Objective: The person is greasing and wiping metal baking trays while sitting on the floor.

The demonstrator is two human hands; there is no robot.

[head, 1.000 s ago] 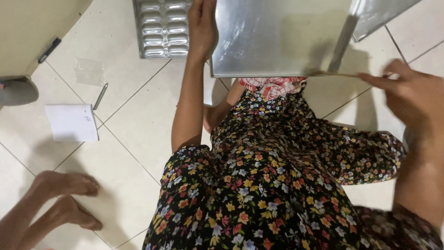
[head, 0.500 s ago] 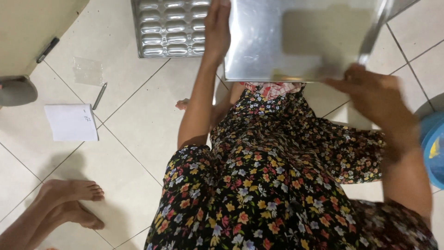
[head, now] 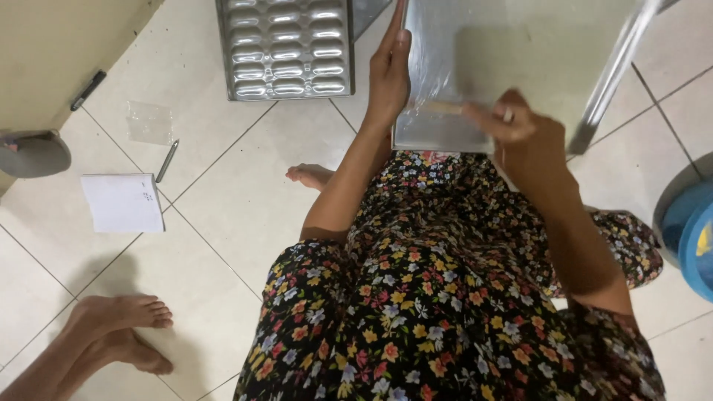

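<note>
A flat shiny metal baking tray (head: 520, 52) lies on the tiled floor in front of my knees. My left hand (head: 390, 70) grips its left edge, fingers pointing away from me. My right hand (head: 520, 130) rests over the tray's near edge and pinches a thin pale stick-like tool (head: 445, 108) that lies across the tray; the hand is blurred. My lap is covered by a dark floral dress (head: 445, 297).
A metal mould tray (head: 286, 48) with rows of oval cavities lies left of the flat tray. A white paper pad (head: 122, 202), a pen (head: 166, 160) and a clear plastic scrap (head: 151, 121) lie on the tiles at left. Another person's bare feet (head: 119, 334) are at lower left. A blue bucket (head: 687, 230) sits at right.
The view has shifted so the trays sit lower and nearer. My right hand has moved from the right side in over the tray's near edge. My left hand has kept its hold on the edge.
</note>
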